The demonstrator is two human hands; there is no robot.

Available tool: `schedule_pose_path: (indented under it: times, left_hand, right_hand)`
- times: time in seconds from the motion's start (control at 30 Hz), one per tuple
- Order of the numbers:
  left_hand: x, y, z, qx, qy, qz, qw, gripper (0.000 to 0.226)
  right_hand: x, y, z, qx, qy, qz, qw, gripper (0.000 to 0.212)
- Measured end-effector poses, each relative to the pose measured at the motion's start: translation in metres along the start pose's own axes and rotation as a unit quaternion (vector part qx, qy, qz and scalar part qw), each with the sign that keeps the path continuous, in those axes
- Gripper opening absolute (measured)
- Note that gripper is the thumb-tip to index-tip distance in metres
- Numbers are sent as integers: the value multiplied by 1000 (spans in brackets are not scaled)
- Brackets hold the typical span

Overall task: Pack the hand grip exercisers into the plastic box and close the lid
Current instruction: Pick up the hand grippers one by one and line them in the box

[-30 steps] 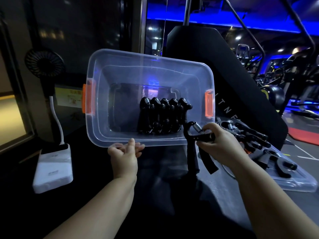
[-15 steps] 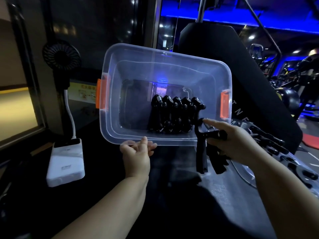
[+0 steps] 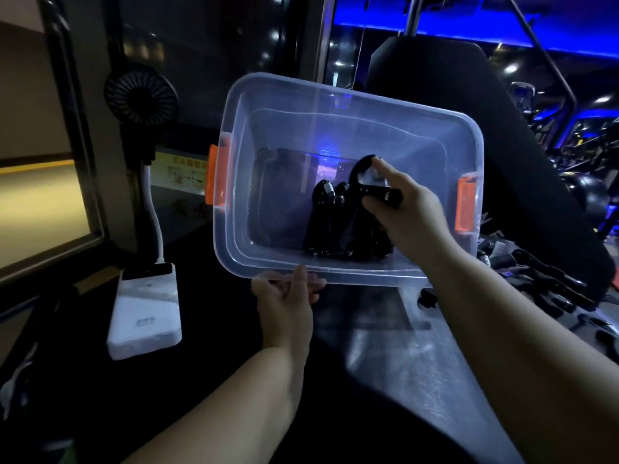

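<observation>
A clear plastic box (image 3: 288, 105) with orange side latches is tilted so its open mouth faces me. My left hand (image 3: 288, 303) grips its near rim from below. My right hand (image 3: 405, 212) reaches inside the box, shut on a black hand grip exerciser (image 3: 360, 175), held over a row of several black exercisers (image 3: 326, 222) lying against the box's bottom. More black exercisers (image 3: 549, 283) lie in a heap on the right, on what looks like the clear lid (image 3: 412, 306).
A white power bank (image 3: 147, 313) with a white cable and a small black fan (image 3: 140, 95) stand at the left on the dark table. A black padded gym seat back (image 3: 469, 82) rises behind the box. Gym machines fill the blue-lit background.
My right hand has lifted the exerciser from in front of the box's near right corner up over the rim and into the box. The left hand has kept its hold on the rim.
</observation>
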State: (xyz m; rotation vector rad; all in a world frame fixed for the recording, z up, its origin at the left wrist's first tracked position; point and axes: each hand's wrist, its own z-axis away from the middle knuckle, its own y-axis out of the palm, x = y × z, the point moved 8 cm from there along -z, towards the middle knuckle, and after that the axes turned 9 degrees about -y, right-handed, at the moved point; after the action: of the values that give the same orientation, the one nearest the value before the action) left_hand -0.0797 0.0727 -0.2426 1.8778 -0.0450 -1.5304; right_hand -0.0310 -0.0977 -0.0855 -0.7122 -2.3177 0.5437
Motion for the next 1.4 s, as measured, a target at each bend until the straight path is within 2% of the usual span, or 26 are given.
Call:
schedule_pose_path:
  times: [0.07,0.27,0.6,0.7,0.97,1.07,1.1,1.2,1.3,1.4]
  left_hand:
    - [2,0,0,-2,0,3,1000,18]
    - [6,-5,-4,-30,-11,-10,999,24]
    - [17,-7,-12,-37,1,-48,998,30]
    - [19,-8,-14,-35,6,-63,997,29]
    - [20,-7,-16,-27,17,-47,998,28]
    - [19,-6,-17,-28,22,-49,998,28]
    - [19,-7,-17,-30,19,-48,998,29]
    - [20,-8,-15,-40,8,-48,998,29]
    - [20,-9,-15,-38,8,-41,998,32]
    - [21,-9,-16,-41,-4,-50,998,37]
  right_hand:
    - [-1,22,-10,24,2,48,999,59]
    - [-6,82,-28,119,-33,190,974,60]
    - [-16,125,-61,173,-77,318,929,58]
    - [-21,134,-68,190,-82,342,917,57]
    - [-15,138,-67,181,-100,335,919,62]
    - [-9,141,-59,199,-72,274,938,72]
    - [-8,143,-57,200,-64,246,946,67]
    - [0,145,-48,207,-72,189,957,35]
    - [-1,149,-41,206,8,8,978,17]
    - [-4,152,-36,187,112,-170,961,18]
